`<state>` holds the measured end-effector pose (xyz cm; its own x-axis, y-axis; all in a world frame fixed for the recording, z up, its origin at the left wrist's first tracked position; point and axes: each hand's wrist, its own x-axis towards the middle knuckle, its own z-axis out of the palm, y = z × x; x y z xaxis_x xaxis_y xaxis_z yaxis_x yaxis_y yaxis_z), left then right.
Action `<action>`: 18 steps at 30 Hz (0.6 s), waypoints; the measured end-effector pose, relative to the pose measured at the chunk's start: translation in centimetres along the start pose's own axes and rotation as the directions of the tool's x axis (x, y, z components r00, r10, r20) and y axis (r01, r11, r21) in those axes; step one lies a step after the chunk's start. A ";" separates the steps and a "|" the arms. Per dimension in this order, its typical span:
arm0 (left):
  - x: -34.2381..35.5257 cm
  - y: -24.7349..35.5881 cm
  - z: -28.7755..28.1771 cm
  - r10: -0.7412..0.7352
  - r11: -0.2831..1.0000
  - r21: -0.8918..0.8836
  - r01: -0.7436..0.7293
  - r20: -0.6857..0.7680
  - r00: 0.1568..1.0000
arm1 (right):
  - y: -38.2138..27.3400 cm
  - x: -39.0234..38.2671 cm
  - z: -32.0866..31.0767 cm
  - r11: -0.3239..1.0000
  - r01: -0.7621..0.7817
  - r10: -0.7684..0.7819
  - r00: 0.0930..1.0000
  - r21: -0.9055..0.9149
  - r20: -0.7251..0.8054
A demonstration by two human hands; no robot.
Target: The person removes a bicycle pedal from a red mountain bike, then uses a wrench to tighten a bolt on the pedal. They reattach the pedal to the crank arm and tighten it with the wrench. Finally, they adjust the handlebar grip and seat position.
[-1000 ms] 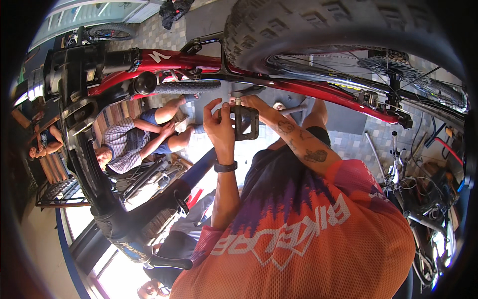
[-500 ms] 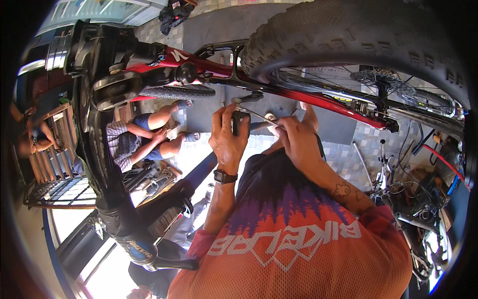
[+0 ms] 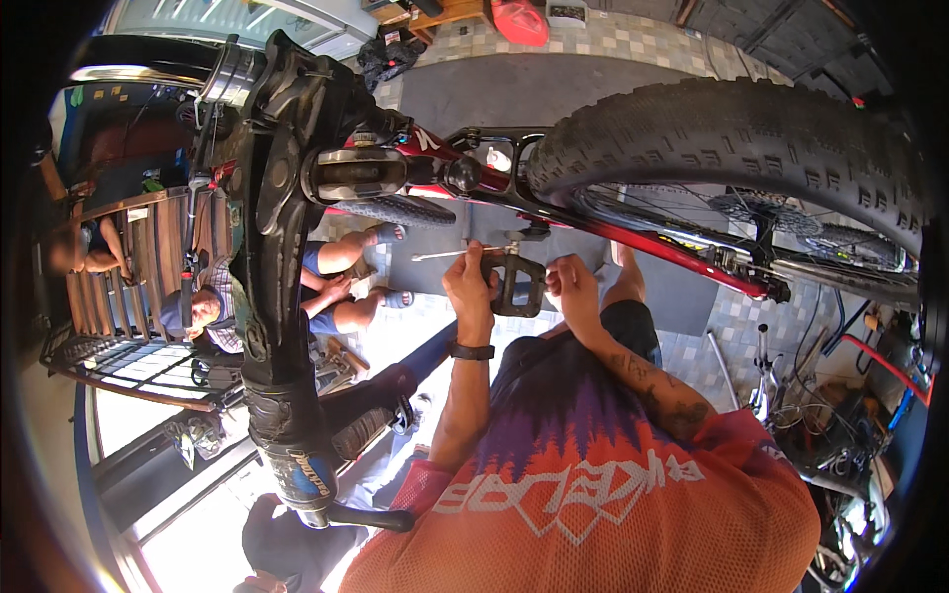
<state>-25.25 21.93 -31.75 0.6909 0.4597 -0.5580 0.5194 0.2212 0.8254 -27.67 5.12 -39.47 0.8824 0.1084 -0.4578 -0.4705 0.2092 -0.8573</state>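
Observation:
My left hand (image 3: 469, 294) is closed around a slim silver wrench (image 3: 435, 256). One end of the tool sticks out to the left of my fingers; its other end runs toward the pedal axle. Right beside that hand hangs a black flat pedal (image 3: 519, 287) with an open cage, below the crank arm (image 3: 529, 231). Just right of the pedal is my right hand (image 3: 575, 294), its fingers curled in. Whether anything lies between those fingertips is hidden. The red and black bicycle frame (image 3: 662, 252) passes above both hands.
A black repair stand (image 3: 282, 277) stands close on the left. The knobby tyre (image 3: 732, 128) fills the upper right. Two people sit at the left, one with sandalled feet (image 3: 395, 296) near the work. Bike parts (image 3: 761, 376) and cables crowd the right side.
The wrench pointed right toward my right hand; now its end sticks out left from my left hand. My right hand has come off it and moved down slightly. The whole view has shifted.

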 end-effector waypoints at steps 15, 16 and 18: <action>-1.1 -1.3 2.4 -0.244 0.962 -0.082 0.260 0.166 0.956 | 7.3 5.7 -1.9 0.695 -0.473 0.216 0.856 0.541 0.470; -1.4 -0.9 2.4 -0.189 0.981 -0.014 0.193 0.131 0.973 | 6.7 5.8 -2.6 0.770 -0.425 0.244 0.886 0.476 0.395; -2.1 -0.4 2.8 0.062 0.991 0.114 -0.067 0.047 0.997 | 4.9 4.3 -4.8 0.994 -0.106 0.105 0.967 -0.009 0.233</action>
<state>-25.49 18.44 -31.09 0.7444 0.4320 -0.5093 0.5259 0.0908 0.8457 -26.21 1.94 -46.78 0.8040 0.3537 -0.4780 -0.5617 0.1881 -0.8057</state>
